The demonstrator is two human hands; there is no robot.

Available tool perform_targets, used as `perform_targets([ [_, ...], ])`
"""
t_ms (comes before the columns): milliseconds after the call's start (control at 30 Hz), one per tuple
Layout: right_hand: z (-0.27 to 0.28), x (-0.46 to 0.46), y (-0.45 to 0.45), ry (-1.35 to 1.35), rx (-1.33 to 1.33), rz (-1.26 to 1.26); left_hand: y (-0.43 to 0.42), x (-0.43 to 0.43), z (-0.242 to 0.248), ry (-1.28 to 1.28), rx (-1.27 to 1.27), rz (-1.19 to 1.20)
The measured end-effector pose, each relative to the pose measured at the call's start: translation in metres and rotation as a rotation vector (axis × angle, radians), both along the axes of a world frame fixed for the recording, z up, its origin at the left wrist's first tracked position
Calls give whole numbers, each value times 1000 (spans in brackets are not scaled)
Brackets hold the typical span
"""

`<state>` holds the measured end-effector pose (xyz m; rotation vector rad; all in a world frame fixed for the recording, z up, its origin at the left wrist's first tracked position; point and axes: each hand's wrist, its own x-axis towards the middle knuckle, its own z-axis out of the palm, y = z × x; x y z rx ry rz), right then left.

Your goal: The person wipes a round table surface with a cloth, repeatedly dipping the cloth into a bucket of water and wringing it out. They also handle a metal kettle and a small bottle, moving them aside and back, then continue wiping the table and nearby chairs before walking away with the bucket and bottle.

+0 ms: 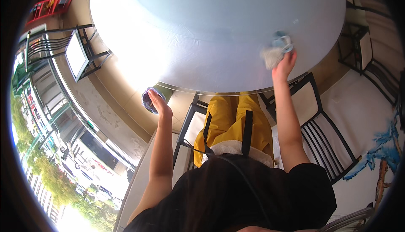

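My right hand (284,68) grips a pale cloth (272,58) over the near right part of a round, white-covered table (215,67). A bluish part of the bundle (286,43) shows beyond my fingers, and motion blurs the whole of it. Out to the left, beyond the table's edge, my left hand (160,102) is held extended and edge-on to the camera, with nothing visible in it. Below that hand on the floor stands a greenish bin (165,91) with a bluish bag lining (146,108) around its mouth, partly hidden by my fingers.
Black-framed chairs with pale seats surround the table: one at left (77,56), one close on my right (302,103), one beside my left leg (193,127) and another at far right (366,46). Windows (66,118) run along the left. Strong glare covers the table's left side.
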<state>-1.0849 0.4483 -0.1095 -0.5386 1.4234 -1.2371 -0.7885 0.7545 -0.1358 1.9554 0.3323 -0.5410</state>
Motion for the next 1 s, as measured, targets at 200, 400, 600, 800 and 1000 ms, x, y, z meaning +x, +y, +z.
perform_targets([
  [200, -44, 28, -60, 14, -175, -168, -15, -9, 2, 13, -56, -7],
  [400, -35, -3, -96, -35, -140, -115, 4, -15, 10, 42, -113, -14],
  [600, -23, 135, 26, -146, -44, -191, 33, -19, 1, 31, 47, -21],
  [800, -49, 321, 97, -283, 125, 264, 22, -26, 13, 56, 17, -57],
  [1000, -7, 234, 125, -375, 26, 1104, 49, -34, 19, 73, 93, -25],
])
